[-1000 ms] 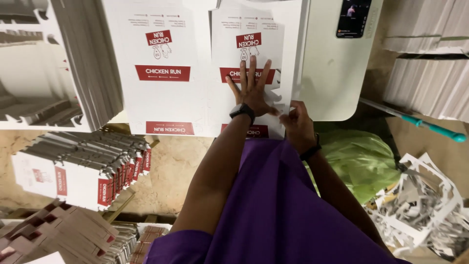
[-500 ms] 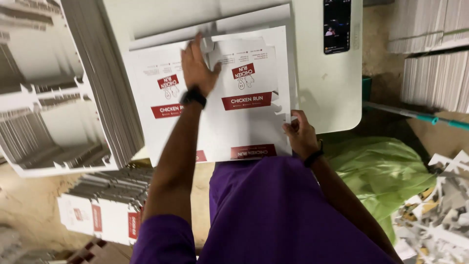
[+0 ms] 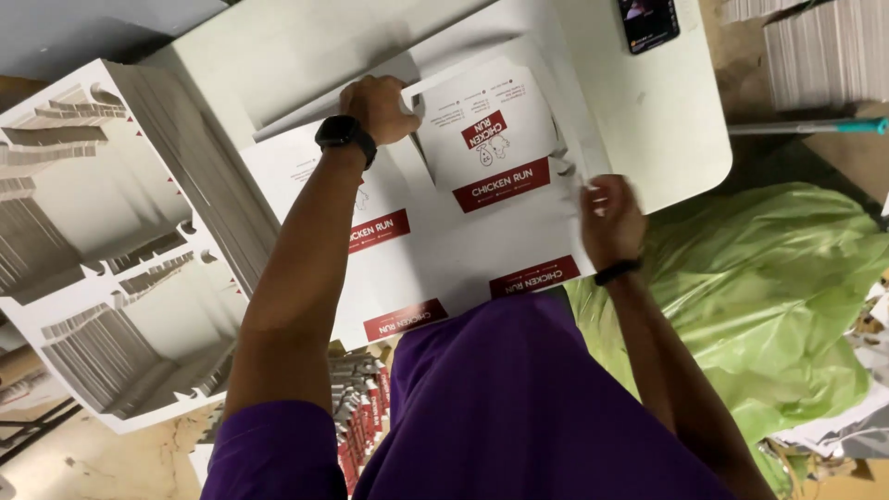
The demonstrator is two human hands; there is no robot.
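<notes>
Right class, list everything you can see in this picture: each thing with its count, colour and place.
Flat printed carton blank: one being handled, white with red panels, table centre.
Table: one, white, top.
Phone: one, black, table's far edge.
Stacks of flat blanks: several, white, at left.
Plastic bag: one, green, at right.
Pole: one, teal-tipped, upper right.
Left hand: black watch, gripping blank's far flap.
Right hand: black wristband, on blank's right edge.

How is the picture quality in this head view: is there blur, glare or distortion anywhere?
Head view: even light, no strong glare; the right hand is slightly motion-blurred, the left hand on the flat white carton sharper; the table edge bows from wide-angle distortion.
</notes>
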